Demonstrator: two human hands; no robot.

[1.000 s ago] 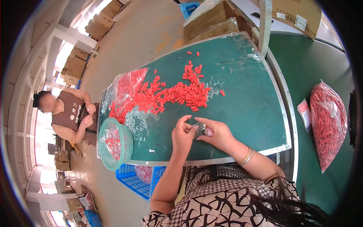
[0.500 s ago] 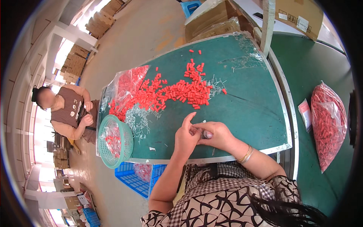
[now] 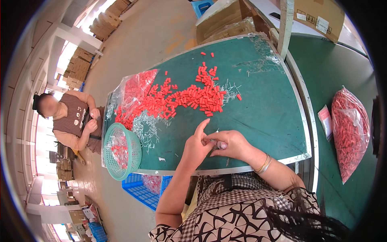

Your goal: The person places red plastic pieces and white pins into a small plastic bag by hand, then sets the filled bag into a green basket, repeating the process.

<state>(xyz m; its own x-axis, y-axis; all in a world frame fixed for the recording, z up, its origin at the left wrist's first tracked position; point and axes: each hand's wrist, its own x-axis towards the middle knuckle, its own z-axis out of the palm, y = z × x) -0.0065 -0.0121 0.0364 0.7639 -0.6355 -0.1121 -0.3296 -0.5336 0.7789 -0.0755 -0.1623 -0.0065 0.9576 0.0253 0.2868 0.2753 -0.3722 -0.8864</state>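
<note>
My left hand [image 3: 194, 148] and my right hand [image 3: 236, 146] meet above the near part of the green table. Between them is a small clear plastic bag [image 3: 221, 144], crumpled or rolled, its contents too small to make out. My right thumb and fingers close around it. My left thumb pinches at its left end, while the left index finger points up and away. Beyond the hands spreads a pile of red plastic wall plugs [image 3: 205, 97]. Thin silver screws [image 3: 147, 127] lie left of it, and more screws [image 3: 230, 91] lie at its right end.
A mint-green basket [image 3: 139, 151] of filled bags sits at the table's left edge, above a blue crate [image 3: 139, 189]. An open bag of red plugs [image 3: 139, 84] lies behind it. Right, a full bag [image 3: 350, 133] rests on another green surface. A co-worker [image 3: 74, 115] sits left.
The small bag shows more between my fingers, extending further toward my left hand. Both hands stay in nearly the same place; the view has shifted slightly.
</note>
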